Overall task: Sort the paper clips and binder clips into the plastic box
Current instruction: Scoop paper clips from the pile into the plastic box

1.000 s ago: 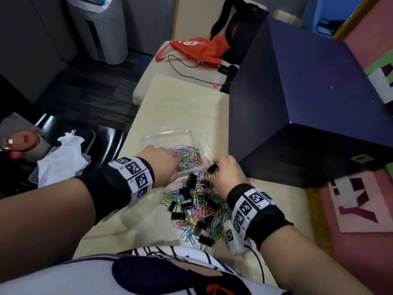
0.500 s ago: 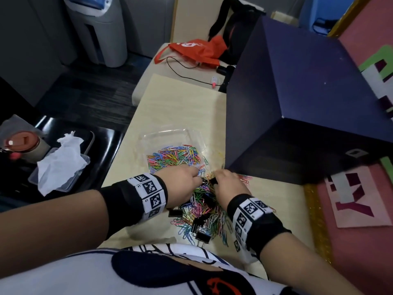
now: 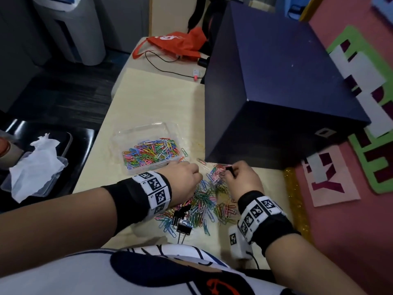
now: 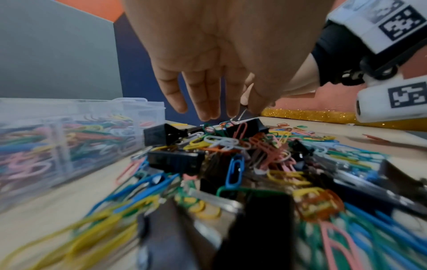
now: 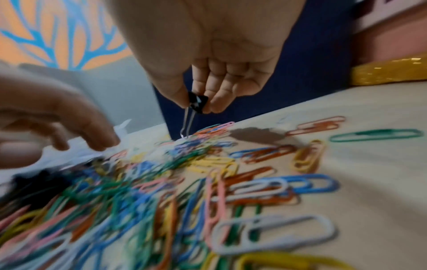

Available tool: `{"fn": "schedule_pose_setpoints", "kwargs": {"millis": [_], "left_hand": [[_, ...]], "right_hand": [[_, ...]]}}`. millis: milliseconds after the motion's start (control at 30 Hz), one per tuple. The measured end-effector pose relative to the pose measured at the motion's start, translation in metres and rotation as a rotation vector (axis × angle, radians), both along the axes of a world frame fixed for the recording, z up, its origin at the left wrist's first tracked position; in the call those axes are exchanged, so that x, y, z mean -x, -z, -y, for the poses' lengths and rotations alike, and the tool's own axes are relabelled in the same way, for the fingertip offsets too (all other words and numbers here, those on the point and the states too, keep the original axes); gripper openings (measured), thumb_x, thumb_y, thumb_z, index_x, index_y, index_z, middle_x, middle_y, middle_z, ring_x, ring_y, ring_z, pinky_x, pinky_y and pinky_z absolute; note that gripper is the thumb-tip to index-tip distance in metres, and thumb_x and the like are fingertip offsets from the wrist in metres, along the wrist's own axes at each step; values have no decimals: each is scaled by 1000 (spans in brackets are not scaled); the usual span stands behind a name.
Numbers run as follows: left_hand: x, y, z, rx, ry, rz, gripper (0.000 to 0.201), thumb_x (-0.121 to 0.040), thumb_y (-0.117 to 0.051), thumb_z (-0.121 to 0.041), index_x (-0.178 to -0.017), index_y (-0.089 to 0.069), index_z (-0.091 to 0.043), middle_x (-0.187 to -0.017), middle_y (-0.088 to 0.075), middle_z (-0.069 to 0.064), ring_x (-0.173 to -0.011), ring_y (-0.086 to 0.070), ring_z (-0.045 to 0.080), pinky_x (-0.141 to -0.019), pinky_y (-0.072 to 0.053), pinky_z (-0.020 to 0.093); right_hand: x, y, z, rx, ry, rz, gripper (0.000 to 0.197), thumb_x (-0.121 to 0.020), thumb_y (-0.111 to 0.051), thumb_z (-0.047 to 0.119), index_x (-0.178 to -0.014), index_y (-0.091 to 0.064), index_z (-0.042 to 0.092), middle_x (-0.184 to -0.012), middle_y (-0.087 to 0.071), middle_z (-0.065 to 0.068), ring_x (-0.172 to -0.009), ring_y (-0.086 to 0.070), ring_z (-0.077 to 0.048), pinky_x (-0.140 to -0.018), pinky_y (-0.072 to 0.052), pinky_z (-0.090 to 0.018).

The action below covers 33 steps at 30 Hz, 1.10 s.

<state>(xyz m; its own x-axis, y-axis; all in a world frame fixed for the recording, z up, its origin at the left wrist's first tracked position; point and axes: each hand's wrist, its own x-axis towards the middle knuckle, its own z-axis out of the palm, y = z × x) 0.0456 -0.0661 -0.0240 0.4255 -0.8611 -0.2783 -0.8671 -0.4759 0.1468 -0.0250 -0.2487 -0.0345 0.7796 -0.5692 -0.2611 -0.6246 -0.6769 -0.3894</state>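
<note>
From your head view, your right hand [image 3: 242,179] pinches a small black binder clip [image 3: 230,169] over the far end of the paper clip pile [image 3: 204,201], beside the dark blue box [image 3: 276,99]. Your left hand [image 3: 182,182] reaches into the pile just in front of the plastic box [image 3: 148,150], which holds coloured clips. At your left wrist, your fingers [image 4: 203,98] hang nearly straight, holding nothing. At your right wrist, thumb and fingers grip the clip, wire handles dangling.
</note>
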Motion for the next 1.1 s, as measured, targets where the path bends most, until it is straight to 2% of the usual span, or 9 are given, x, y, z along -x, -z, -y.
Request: {"fn": "schedule_pose_setpoints", "kwargs": {"millis": [167, 267, 333, 467, 600, 667, 733, 900, 1100], "left_hand": [[-11, 2, 25, -26, -190, -136, 60, -94, -46, -38, -145, -30, -10, -148, -32, 13, -130, -40, 31, -109, -37, 41], [-16, 3, 35, -67, -291, -186, 66, -95, -46, -43, -147, -25, -10, -153, -23, 11, -135, -36, 29, -111, -35, 38], [-13, 7, 38, -91, -290, -167, 68, -94, -46, -47, -147, -26, -9, -153, -24, 10, -136, -35, 28, -110, -36, 39], [6, 16, 42, -124, -185, -187, 68, -93, -45, -50, -147, -28, -12, -159, -15, 4, -141, -30, 25, -114, -32, 38], [14, 12, 44, -40, -118, -180, 60, -92, -47, -47, -141, -39, -15, -151, -32, 4, -130, -42, 29, -108, -37, 42], [10, 8, 45, -20, -204, -160, 58, -91, -50, -45, -140, -40, -15, -149, -32, 9, -129, -42, 31, -108, -37, 42], [5, 5, 40, -72, -283, -149, 57, -91, -50, -46, -138, -42, -13, -147, -33, 12, -129, -42, 32, -108, -36, 44], [8, 9, 21, -131, -166, -127, 52, -91, -47, -45, -134, -45, -15, -140, -41, 5, -125, -46, 26, -109, -30, 46], [13, 8, -5, -100, -295, -51, 66, -89, -49, -44, -144, -29, -14, -156, -16, 15, -141, -24, 32, -115, -22, 46]], "right_hand": [[6, -4, 27, -46, 141, -26, 27, -94, -49, 30, -117, -53, 17, -110, -65, -8, -100, -60, -27, -76, -41, -27], [4, -3, 33, -31, 168, -11, 24, -94, -47, 29, -115, -51, 19, -109, -64, -6, -94, -62, -26, -73, -45, -29], [3, -3, 36, 27, 185, -7, 25, -94, -46, 28, -117, -51, 20, -115, -60, -7, -101, -59, -27, -81, -48, -33], [7, -7, 39, 300, -73, -121, 37, -95, -43, 28, -132, -45, 23, -132, -45, -5, -121, -43, -25, -98, -36, -36], [4, 3, 21, 91, -471, -167, 57, -91, -43, 8, -146, -32, 21, -150, -30, -1, -136, -28, -21, -112, -25, -31], [1, 7, 10, 71, -498, -229, 62, -90, -44, 7, -148, -26, 21, -153, -22, 0, -138, -24, -22, -113, -24, -31], [-2, 5, 2, 100, -494, -284, 59, -87, -47, 9, -143, -32, 20, -148, -28, -1, -132, -31, -25, -109, -31, -34], [-19, -12, -21, 76, -550, -297, 47, -86, -46, 11, -132, -45, 19, -136, -39, -3, -127, -36, -24, -104, -36, -37], [-58, -17, -46, -103, -600, -205, 47, -93, -44, 11, -139, -39, 11, -151, -30, -8, -135, -36, -27, -109, -27, -28]]}}
